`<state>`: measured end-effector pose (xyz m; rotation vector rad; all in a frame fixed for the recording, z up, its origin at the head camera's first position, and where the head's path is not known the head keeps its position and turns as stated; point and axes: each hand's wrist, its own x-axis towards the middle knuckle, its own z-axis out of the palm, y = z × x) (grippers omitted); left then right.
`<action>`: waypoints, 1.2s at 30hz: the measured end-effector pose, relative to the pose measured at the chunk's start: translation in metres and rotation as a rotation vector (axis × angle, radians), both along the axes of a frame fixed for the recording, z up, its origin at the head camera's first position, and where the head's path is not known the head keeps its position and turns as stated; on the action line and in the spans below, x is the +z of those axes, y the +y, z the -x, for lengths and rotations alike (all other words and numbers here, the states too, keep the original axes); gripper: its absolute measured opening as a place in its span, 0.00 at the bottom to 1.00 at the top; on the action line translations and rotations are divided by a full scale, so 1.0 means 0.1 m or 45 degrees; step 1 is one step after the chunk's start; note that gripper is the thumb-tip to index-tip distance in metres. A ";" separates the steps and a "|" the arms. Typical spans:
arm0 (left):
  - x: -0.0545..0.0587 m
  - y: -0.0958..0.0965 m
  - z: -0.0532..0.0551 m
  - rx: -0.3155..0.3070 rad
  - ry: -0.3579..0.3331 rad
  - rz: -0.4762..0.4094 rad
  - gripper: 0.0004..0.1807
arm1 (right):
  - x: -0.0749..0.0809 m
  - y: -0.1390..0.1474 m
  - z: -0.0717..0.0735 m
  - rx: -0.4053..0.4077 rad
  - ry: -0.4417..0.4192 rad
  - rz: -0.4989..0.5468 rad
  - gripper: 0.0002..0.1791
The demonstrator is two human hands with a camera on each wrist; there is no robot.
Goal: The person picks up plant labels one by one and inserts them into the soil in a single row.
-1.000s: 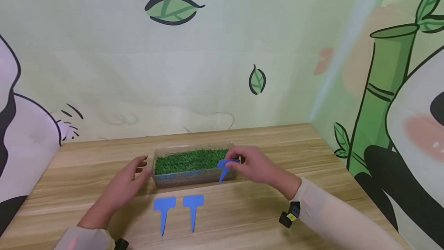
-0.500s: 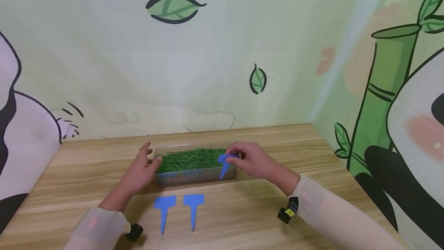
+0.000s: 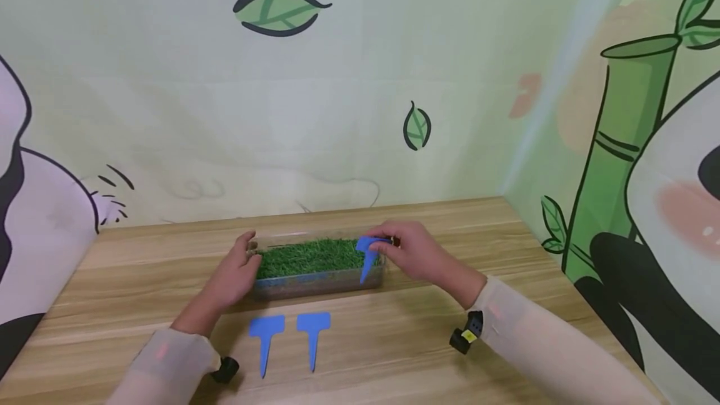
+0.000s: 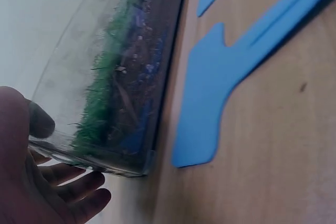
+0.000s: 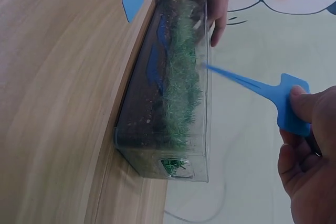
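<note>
A clear plastic box (image 3: 323,286) of dark soil topped with green grass (image 3: 315,257) stands on the wooden table. My left hand (image 3: 232,275) holds its left end, thumb hooked over the rim and the other fingers outside the end wall, as the left wrist view shows. Between thumb and fingers, my right hand (image 3: 419,252) pinches the head of a blue T-shaped plant label (image 3: 368,256) above the box's right end. Its pointed stem slants downward; in the right wrist view the label's tip (image 5: 207,66) is close by the upper rim.
Two more blue plant labels, a left one (image 3: 267,326) and a right one (image 3: 313,322), lie side by side in front of the box, points toward me. Behind the wooden table (image 3: 450,224) rises a printed backdrop (image 3: 360,80) with pandas and bamboo.
My left hand has moved right and forward onto the box's left end. The right hand has risen slightly, lifting the label it pinches. The two labels on the table stay put.
</note>
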<state>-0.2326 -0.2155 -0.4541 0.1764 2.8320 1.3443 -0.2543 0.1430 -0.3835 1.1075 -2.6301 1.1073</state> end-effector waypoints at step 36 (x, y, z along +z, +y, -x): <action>-0.10 0.07 0.01 0.033 -0.092 -0.186 0.34 | -0.24 -0.17 0.42 -0.057 0.202 -0.293 0.08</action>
